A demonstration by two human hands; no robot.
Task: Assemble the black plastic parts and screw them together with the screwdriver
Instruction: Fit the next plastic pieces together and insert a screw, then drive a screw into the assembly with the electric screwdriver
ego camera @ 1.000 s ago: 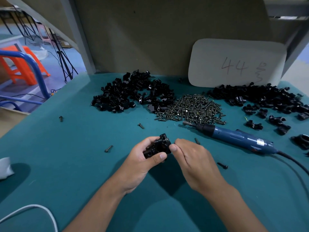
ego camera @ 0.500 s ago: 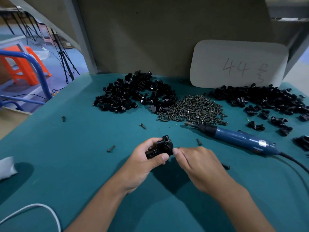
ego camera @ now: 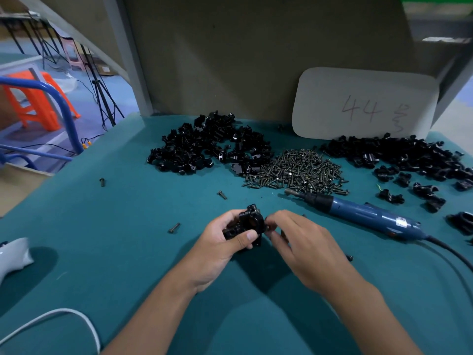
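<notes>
At the near left edge a white cable [ego camera: 58, 319] curves across the teal table [ego camera: 128, 252], with a pale grey object [ego camera: 12, 257] just beyond it. Loose screws lie scattered on the cloth, one [ego camera: 174, 228] left of the hands and another [ego camera: 222, 194] farther back. A heap of black plastic parts [ego camera: 204, 147] sits at the far left of centre. In the middle, lifted just above the table, the left hand [ego camera: 220, 249] grips a black plastic assembly [ego camera: 245, 225], thumb across its near face and fingers curled behind it. The right hand [ego camera: 304, 244] meets the assembly's right side with thumb and forefinger pinched together at it; whether a screw sits between them I cannot tell. Behind the hands lies a pile of screws [ego camera: 294, 170], touching the left heap. To the right the blue electric screwdriver [ego camera: 358, 213] rests on the table, untouched, its tip pointing left towards the screws. A second heap of black parts [ego camera: 399, 157] spreads along the far right, below a white board [ego camera: 363, 103] marked 44.
</notes>
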